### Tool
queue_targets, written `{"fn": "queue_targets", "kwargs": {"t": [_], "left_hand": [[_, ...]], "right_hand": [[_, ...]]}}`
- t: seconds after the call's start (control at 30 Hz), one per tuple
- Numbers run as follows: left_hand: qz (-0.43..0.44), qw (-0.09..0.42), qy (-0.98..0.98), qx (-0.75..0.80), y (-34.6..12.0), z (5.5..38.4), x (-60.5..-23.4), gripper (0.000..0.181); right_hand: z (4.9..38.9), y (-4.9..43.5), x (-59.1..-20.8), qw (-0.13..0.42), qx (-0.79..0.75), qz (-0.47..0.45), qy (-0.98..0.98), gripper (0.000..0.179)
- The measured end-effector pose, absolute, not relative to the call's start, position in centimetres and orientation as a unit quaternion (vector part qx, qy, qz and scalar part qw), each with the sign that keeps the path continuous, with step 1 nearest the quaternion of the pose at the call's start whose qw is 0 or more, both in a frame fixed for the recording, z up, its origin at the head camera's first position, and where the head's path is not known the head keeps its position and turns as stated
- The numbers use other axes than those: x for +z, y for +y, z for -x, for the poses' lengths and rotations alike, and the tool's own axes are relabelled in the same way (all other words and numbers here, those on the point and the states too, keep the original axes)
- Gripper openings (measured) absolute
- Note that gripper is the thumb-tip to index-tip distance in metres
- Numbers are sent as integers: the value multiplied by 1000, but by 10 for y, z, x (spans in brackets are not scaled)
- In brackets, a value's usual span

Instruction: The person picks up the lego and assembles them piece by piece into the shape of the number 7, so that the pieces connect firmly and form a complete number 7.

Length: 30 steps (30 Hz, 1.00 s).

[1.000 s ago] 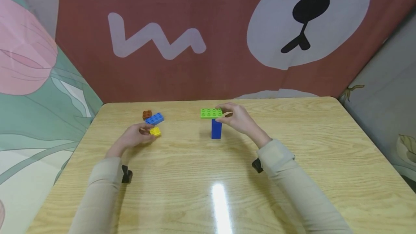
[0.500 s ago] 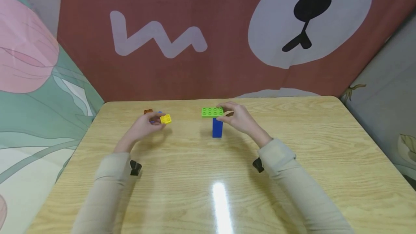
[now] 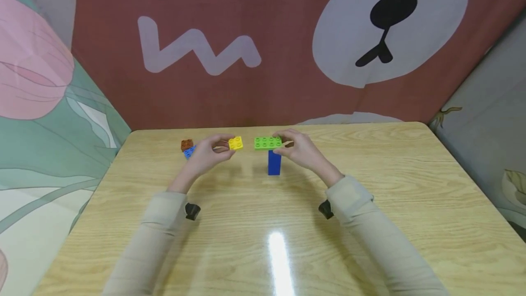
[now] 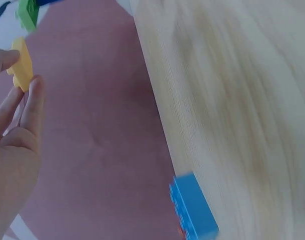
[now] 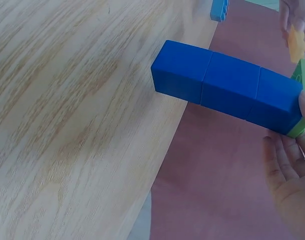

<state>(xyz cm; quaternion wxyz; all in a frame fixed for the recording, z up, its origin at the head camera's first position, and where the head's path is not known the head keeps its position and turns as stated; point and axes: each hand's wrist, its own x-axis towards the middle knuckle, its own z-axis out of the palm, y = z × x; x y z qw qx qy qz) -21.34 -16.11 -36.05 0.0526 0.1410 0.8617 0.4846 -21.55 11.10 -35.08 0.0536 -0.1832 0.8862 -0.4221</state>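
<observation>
A small yellow building brick [image 3: 235,143] is pinched between thumb and fingertips of my left hand [image 3: 207,153], held above the table. Just right of it, a longer green building brick [image 3: 267,143] lies flat across the top of an upright blue stack [image 3: 274,163]. Three blue blocks make up that stack in the right wrist view, and its foot stands on the table. My right hand [image 3: 302,150] grips the right end of the green brick, with the thumb near the top blue block. A small gap separates the yellow brick from the green one.
On the wooden table [image 3: 230,241], a brown brick [image 3: 186,145] and a lighter blue brick [image 3: 189,151] lie at the back left, partly behind my left hand. A reddish cloth backdrop [image 3: 205,99] rises behind the table's far edge.
My left hand has lifted the yellow brick from the table and carried it right, close to the green brick. My right hand and the blue stack have stayed in place.
</observation>
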Motion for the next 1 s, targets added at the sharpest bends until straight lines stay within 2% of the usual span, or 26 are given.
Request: {"fn": "queue_targets", "kwargs": {"t": [0.17, 0.4, 0.7, 1.0], "left_hand": [[-144, 48, 859, 490, -145, 210, -360, 46], [-147, 43, 854, 497, -135, 207, -360, 48], [-145, 53, 851, 501, -132, 203, -357, 47], [-165, 36, 849, 501, -129, 205, -357, 46]], "right_hand": [[215, 110, -349, 50, -406, 185, 894, 44], [214, 100, -347, 17, -371, 200, 907, 56], [217, 87, -345, 7, -346, 234, 909, 53], [221, 87, -350, -5, -382, 234, 894, 48]]}}
